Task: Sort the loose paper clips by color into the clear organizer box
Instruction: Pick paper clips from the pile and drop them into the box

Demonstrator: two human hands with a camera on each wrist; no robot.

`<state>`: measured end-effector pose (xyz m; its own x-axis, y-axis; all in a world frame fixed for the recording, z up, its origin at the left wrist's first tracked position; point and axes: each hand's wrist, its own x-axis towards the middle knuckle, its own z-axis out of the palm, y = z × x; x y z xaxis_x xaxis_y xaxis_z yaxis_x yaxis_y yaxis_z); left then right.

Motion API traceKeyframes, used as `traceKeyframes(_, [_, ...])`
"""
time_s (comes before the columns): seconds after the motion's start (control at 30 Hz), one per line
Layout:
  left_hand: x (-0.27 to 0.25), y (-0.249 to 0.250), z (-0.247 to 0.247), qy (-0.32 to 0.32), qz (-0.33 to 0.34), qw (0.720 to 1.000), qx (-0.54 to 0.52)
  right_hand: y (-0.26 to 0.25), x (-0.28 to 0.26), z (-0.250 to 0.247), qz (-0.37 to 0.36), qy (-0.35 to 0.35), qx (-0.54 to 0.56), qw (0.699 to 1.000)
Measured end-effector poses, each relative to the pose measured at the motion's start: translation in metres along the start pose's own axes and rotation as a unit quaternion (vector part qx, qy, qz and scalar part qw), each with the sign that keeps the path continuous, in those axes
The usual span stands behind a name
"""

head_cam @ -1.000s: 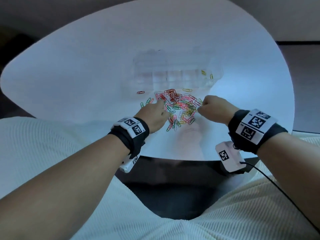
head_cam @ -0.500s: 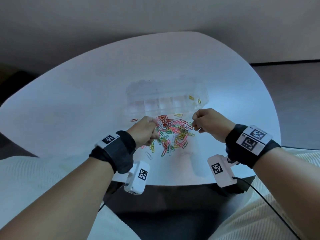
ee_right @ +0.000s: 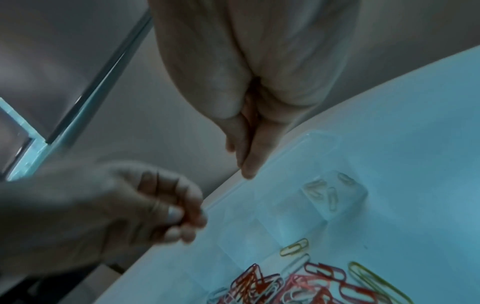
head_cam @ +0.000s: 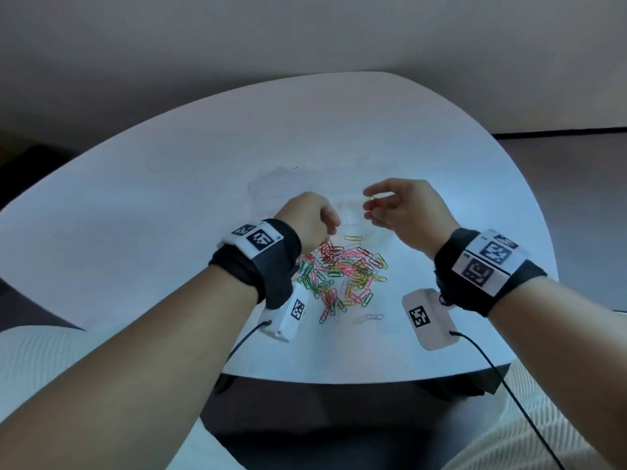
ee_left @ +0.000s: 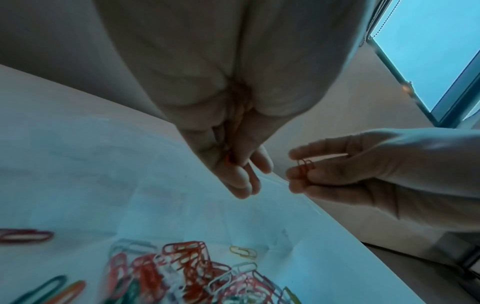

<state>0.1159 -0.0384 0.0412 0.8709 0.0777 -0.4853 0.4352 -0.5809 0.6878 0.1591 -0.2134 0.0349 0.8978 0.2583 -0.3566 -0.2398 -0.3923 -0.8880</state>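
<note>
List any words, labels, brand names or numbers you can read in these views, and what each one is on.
No readable words, brands or numbers.
Left wristband: black-and-white square marker codes, not text.
Right wristband: the same kind of marker codes.
Two white camera units below the wrists: one marker code each.
Paper clips and organizer box: no print visible.

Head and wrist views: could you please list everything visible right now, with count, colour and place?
table: one, white, under everything.
organizer box: one, clear, on the table beyond the pile.
boxed clips: a few, yellow, in one compartment of the box.
clip pile: many, mixed red, pink, green, yellow and white, on the table between the wrists.
stray clip: one, yellow, between pile and box.
red clip: one, pinched in the right hand.
wristbands: two, black with white marker tags.
left hand: fingers curled over the pile's far edge; contents unclear.
right hand: raised near the box.
</note>
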Motion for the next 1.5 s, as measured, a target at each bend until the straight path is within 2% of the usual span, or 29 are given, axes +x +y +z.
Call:
traceKeyframes(0.1, [0.009,0.014,0.003,0.065,0.03,0.997,-0.029,-0.002,0.012,0.01,-0.003,0.067,-0.088,0.994])
traceKeyframes(0.2, [0.02,0.021,0.012,0.102,0.043,0.992,-0.067,0.001,0.016,0.015,0.004,0.062,-0.16,0.985])
traceKeyframes(0.3, [0.031,0.024,0.023,0.118,0.053,0.986,-0.104,0.003,0.012,0.007,-0.016,0.084,-0.174,0.981])
traceKeyframes(0.4, [0.038,0.024,0.035,0.112,0.056,0.984,-0.129,0.003,0.004,-0.009,-0.02,0.114,-0.17,0.979])
traceKeyframes(0.53, [0.05,0.02,0.047,0.119,0.052,0.986,-0.108,0.012,-0.01,-0.025,0.0,0.114,-0.155,0.981])
traceKeyframes(0.7, [0.049,0.018,0.049,0.055,0.064,0.991,-0.104,0.018,-0.02,-0.031,0.013,0.115,-0.121,0.986])
traceKeyframes(0.77, [0.045,0.02,0.045,0.051,0.077,0.991,-0.101,0.014,-0.023,-0.03,0.01,0.108,-0.124,0.986])
traceKeyframes(0.93, [0.017,0.018,0.023,0.089,0.11,0.985,-0.102,0.0,-0.035,-0.03,-0.011,0.098,-0.119,0.988])
traceKeyframes(1.1, [-0.033,0.004,-0.002,0.07,0.12,0.989,-0.048,-0.006,-0.058,-0.026,-0.033,0.074,-0.119,0.99])
traceKeyframes(1.27, [-0.076,-0.021,-0.019,0.058,0.107,0.992,0.033,0.004,-0.078,-0.01,-0.054,0.107,-0.124,0.985])
traceKeyframes(1.37, [-0.09,-0.046,-0.022,0.078,0.088,0.988,0.099,0.023,-0.081,0.005,-0.056,0.074,-0.175,0.98])
traceKeyframes(1.43, [-0.094,-0.052,-0.022,0.069,0.078,0.985,0.139,0.039,-0.08,0.013,-0.042,0.013,-0.233,0.972])
traceKeyframes(1.5, [-0.093,-0.047,-0.022,0.057,0.101,0.976,0.185,0.048,-0.079,0.01,-0.035,-0.048,-0.309,0.949])
